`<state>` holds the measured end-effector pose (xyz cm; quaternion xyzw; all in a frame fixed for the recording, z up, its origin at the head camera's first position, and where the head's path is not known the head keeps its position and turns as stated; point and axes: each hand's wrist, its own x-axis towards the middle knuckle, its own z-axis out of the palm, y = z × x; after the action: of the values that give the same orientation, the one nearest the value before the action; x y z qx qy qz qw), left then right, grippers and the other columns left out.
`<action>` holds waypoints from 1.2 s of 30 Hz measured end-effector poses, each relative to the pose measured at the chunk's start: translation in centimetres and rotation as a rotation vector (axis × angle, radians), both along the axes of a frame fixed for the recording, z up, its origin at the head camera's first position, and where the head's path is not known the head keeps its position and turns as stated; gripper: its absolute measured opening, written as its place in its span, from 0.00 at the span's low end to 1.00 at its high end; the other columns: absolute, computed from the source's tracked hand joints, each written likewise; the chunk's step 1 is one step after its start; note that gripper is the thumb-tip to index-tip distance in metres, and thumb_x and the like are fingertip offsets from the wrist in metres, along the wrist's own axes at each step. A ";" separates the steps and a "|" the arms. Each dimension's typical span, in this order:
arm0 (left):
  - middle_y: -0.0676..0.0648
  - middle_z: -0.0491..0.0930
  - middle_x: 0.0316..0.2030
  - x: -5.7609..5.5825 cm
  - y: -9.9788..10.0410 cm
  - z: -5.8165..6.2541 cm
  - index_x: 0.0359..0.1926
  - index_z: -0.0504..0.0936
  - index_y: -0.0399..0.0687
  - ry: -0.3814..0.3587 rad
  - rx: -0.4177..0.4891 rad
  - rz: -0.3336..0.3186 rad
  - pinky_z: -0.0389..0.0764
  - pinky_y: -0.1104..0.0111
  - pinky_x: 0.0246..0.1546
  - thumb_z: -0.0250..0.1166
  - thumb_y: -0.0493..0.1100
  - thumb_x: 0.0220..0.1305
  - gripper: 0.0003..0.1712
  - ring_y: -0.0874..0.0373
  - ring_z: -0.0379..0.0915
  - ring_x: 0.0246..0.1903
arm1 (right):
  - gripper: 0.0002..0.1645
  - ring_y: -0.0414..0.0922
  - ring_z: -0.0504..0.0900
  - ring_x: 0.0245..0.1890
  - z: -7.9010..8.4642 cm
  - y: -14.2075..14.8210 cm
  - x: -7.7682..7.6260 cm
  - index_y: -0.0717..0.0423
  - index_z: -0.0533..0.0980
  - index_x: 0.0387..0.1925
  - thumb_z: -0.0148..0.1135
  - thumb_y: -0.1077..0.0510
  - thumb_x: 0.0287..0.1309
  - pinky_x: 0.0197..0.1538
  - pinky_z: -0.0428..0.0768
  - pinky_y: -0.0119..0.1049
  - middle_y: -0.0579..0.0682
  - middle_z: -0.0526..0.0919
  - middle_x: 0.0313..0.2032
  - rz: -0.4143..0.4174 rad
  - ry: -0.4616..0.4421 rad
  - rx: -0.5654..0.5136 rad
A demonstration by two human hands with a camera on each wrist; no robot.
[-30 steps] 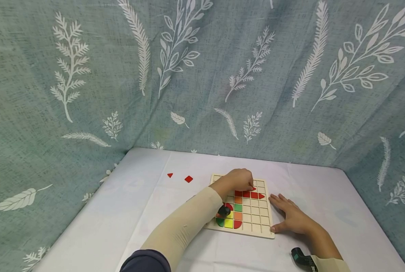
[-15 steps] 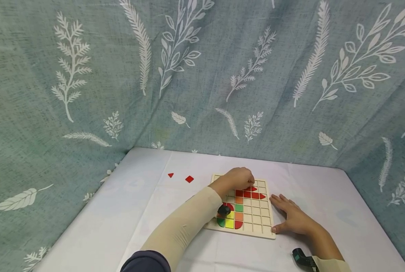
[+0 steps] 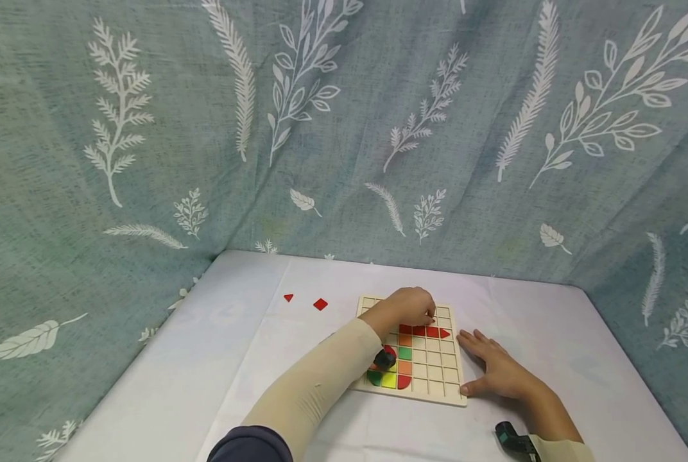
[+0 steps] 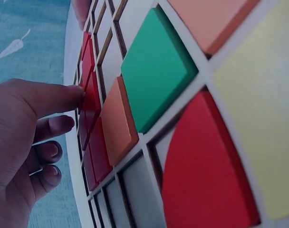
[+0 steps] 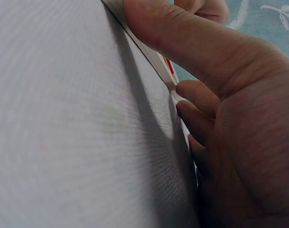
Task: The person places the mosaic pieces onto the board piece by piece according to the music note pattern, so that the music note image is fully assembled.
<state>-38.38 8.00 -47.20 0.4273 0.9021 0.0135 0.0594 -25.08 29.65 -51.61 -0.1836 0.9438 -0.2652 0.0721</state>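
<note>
My left hand (image 3: 410,307) reaches over the far half of a wooden grid board (image 3: 434,374). Its thumb (image 4: 59,99) touches a red tile (image 4: 91,97) in the left wrist view, the index finger hidden and the other fingers curled clear of the board. Just under the fingertips shows the point of a red triangle tile (image 3: 433,320). A row of red tiles (image 3: 432,332) lies nearer, with orange, green (image 3: 404,353), yellow and red round-edged tiles below. My right hand (image 3: 497,369) rests spread on the table, thumb and fingers against the board's right edge.
A loose red triangle (image 3: 289,298) and a red diamond-turned square (image 3: 320,304) lie on the white tablecloth (image 3: 251,385) left of the board. A patterned blue-green curtain (image 3: 344,128) closes off the back and sides. A black wrist device (image 3: 511,437) sits by my right wrist.
My left hand has shifted slightly right and nearer, covering more of the red triangle tile. The right hand and the two loose red pieces stay put.
</note>
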 end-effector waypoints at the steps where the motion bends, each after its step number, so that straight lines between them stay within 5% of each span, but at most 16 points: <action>1: 0.62 0.80 0.35 0.0 -0.1 0.1 0.36 0.88 0.60 0.005 -0.002 0.006 0.74 0.71 0.36 0.64 0.51 0.66 0.07 0.68 0.73 0.33 | 0.70 0.64 0.44 0.72 0.1 -0.1 -0.1 0.60 0.60 0.72 0.77 0.32 0.29 0.66 0.40 0.64 0.60 0.56 0.72 -0.001 0.000 0.001; 14: 0.59 0.81 0.40 0.1 -2.9 0.6 0.45 0.87 0.57 -0.004 0.051 0.037 0.74 0.70 0.37 0.63 0.52 0.67 0.11 0.66 0.72 0.35 | 0.72 0.63 0.44 0.72 -0.2 0.1 -0.3 0.60 0.60 0.72 0.75 0.28 0.28 0.67 0.42 0.64 0.59 0.57 0.72 -0.006 0.000 0.013; 23: 0.57 0.81 0.39 -0.3 -7.3 0.2 0.45 0.87 0.55 0.021 0.032 0.085 0.76 0.69 0.38 0.61 0.47 0.67 0.10 0.65 0.74 0.36 | 0.72 0.65 0.44 0.72 -0.6 0.5 -0.1 0.61 0.60 0.71 0.75 0.28 0.28 0.66 0.42 0.65 0.61 0.57 0.71 0.010 0.022 -0.011; 36: 0.56 0.81 0.40 0.0 -15.1 0.1 0.47 0.87 0.53 0.031 0.069 0.238 0.76 0.65 0.43 0.65 0.45 0.64 0.11 0.62 0.76 0.41 | 0.72 0.65 0.44 0.71 -0.4 -0.2 0.2 0.63 0.60 0.71 0.76 0.30 0.27 0.66 0.42 0.65 0.61 0.57 0.71 0.007 0.017 -0.017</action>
<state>-38.41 -7.07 -47.12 0.3192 0.9462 0.0451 0.0288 -24.91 29.44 -52.03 -0.1897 0.9414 -0.2717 0.0634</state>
